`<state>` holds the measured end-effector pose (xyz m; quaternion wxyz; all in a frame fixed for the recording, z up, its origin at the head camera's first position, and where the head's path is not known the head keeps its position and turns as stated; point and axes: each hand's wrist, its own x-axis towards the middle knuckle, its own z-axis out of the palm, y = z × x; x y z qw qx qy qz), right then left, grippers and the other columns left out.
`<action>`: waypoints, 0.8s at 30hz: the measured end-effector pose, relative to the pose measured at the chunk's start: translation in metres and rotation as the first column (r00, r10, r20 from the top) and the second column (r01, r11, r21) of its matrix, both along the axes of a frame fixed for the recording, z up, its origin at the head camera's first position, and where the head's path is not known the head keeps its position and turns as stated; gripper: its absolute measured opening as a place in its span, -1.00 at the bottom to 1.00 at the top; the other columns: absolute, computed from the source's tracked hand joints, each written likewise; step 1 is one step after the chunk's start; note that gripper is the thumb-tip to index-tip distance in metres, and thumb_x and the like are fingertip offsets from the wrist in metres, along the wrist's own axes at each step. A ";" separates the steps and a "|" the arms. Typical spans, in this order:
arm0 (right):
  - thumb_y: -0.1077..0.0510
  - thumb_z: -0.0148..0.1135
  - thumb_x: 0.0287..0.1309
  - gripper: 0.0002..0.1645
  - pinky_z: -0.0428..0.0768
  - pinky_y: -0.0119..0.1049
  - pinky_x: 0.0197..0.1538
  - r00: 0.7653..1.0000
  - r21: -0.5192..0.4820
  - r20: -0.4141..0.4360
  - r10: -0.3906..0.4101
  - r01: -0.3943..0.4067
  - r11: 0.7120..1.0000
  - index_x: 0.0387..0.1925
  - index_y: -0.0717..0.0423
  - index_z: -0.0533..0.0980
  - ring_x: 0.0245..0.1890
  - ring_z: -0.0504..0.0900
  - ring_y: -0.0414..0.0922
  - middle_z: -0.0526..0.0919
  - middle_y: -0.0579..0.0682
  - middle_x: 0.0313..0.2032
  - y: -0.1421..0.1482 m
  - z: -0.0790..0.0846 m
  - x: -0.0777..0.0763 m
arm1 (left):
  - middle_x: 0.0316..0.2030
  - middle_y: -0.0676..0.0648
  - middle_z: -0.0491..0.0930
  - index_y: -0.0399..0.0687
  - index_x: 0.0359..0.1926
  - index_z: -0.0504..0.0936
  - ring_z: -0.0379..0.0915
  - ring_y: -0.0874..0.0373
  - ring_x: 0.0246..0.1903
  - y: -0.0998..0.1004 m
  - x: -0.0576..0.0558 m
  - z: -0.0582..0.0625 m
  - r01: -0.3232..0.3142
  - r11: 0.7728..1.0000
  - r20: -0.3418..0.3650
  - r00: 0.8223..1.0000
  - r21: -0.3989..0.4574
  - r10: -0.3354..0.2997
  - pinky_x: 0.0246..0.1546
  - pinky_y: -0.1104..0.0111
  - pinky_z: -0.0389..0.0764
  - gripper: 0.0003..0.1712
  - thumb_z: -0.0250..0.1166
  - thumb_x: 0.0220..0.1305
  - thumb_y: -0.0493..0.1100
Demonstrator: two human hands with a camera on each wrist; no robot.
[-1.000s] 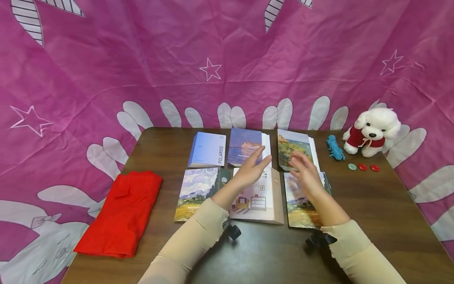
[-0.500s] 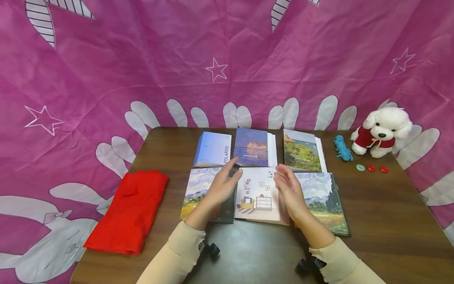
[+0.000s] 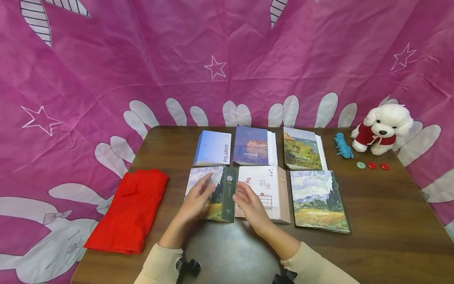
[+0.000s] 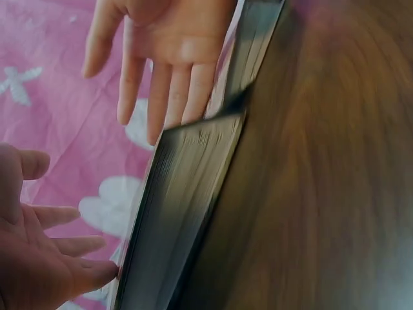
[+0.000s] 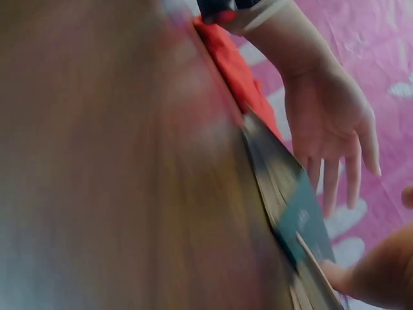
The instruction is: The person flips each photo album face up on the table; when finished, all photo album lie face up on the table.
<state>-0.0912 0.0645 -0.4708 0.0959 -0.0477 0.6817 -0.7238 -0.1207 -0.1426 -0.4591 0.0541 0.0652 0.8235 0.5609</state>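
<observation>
My left hand point(image 3: 195, 201) is over the left part of the front-left photo album point(image 3: 228, 197), which has a landscape cover and a dark green spine. Its fingers are extended and hold nothing. My right hand point(image 3: 252, 209) is at the left part of the front-middle album point(image 3: 280, 193), with loosely bent fingers near the green spine. The two palms face each other across the front-left album. In the left wrist view, fingertips of the left hand point(image 4: 45, 258) reach the edge of a thick album point(image 4: 181, 194). The right wrist view shows the right hand point(image 5: 381, 271) close beside album edges.
Another landscape album point(image 3: 317, 201) lies front right. Behind are a blue POLAROID album point(image 3: 213, 148), a sea-view album point(image 3: 250, 146) and a garden album point(image 3: 303, 150). Red cloth point(image 3: 129, 209) lies left; blue yarn point(image 3: 342, 146), several buttons point(image 3: 371, 165) and a plush dog point(image 3: 383, 128) sit right.
Both hands have moved left across the front row, from the middle and right albums to the left and middle ones. The front-right album now lies uncovered, shifted and turned slightly.
</observation>
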 end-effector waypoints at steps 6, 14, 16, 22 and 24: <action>0.03 0.12 0.47 -0.18 -0.04 0.12 0.53 0.990 0.112 0.058 0.131 -0.137 0.984 0.56 0.23 0.05 0.56 -0.09 0.21 -0.04 0.26 0.57 -0.025 0.001 0.003 | 0.40 -0.36 0.33 -0.30 0.46 0.31 0.32 -0.24 0.36 -0.022 0.006 -0.005 -0.077 0.996 -0.030 0.997 -0.048 0.076 0.38 -0.06 0.30 -0.39 0.15 0.53 -0.11; 0.03 0.14 0.45 -0.13 -0.10 0.16 0.53 0.974 -0.011 0.194 0.115 -0.115 0.993 0.56 0.27 0.01 0.57 -0.18 0.20 -0.09 0.27 0.57 -0.032 -0.003 -0.003 | 0.50 -0.33 0.15 -0.32 0.46 0.32 0.21 -0.23 0.42 -0.041 0.011 -0.016 -0.218 0.965 -0.010 0.976 -0.145 0.219 0.45 -0.06 0.14 -0.35 0.17 0.52 -0.05; 0.02 0.14 0.45 -0.14 -0.13 0.16 0.53 0.973 -0.035 0.211 0.090 -0.085 0.996 0.56 0.27 0.02 0.57 -0.20 0.21 -0.10 0.27 0.58 -0.036 -0.004 -0.005 | 0.51 -0.31 0.12 -0.32 0.46 0.30 0.17 -0.23 0.44 -0.044 0.011 -0.017 -0.233 0.961 0.011 0.971 -0.147 0.237 0.46 -0.07 0.11 -0.33 0.18 0.51 -0.04; 0.11 0.03 0.45 -0.16 -0.29 0.10 0.55 0.951 -0.274 0.308 0.016 0.073 0.959 0.53 0.40 -0.06 0.56 -0.32 0.26 -0.25 0.35 0.57 -0.044 -0.004 -0.014 | 0.55 -0.19 0.09 -0.29 0.48 0.30 0.07 -0.12 0.50 -0.044 0.013 -0.021 -0.230 0.970 0.070 0.969 -0.082 0.236 0.50 -0.02 0.02 -0.27 0.24 0.46 0.00; 0.17 0.00 0.45 -0.19 -0.28 0.06 0.56 0.943 -0.342 0.333 -0.008 0.128 0.931 0.52 0.46 -0.07 0.56 -0.31 0.28 -0.25 0.37 0.56 -0.045 -0.003 -0.016 | 0.55 -0.19 0.08 -0.28 0.46 0.33 0.00 -0.11 0.52 -0.043 0.014 -0.022 -0.220 0.974 0.072 0.972 -0.062 0.224 0.51 -0.02 -0.01 -0.27 0.25 0.44 0.00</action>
